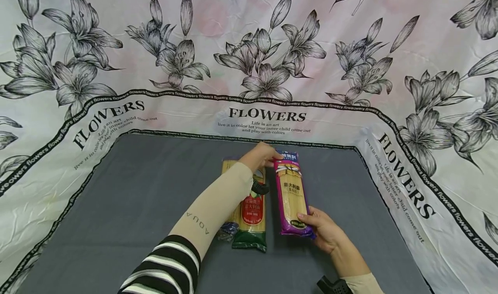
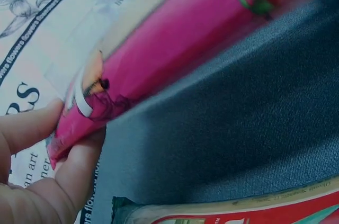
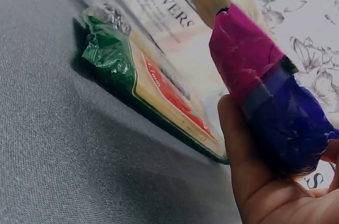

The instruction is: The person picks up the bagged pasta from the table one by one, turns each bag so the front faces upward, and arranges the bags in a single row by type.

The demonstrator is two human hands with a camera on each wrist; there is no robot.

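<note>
Grasping opposite ends of the purple packet (image 1: 292, 194), left grip (image 1: 261, 155) and right grip (image 1: 326, 231) hold it raised, not yet laid down; green-ended packet (image 1: 253, 225) already rests on the tabletop (image 1: 155, 177).

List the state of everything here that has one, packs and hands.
Purple pack: raised, held at both ends.
Green-ended pack: lying flat, partly behind the left arm.
Pack with crumpled clear end: lying down, mostly hidden.
Left hand: pinching purple pack's far end.
Right hand: gripping its near end.
</note>
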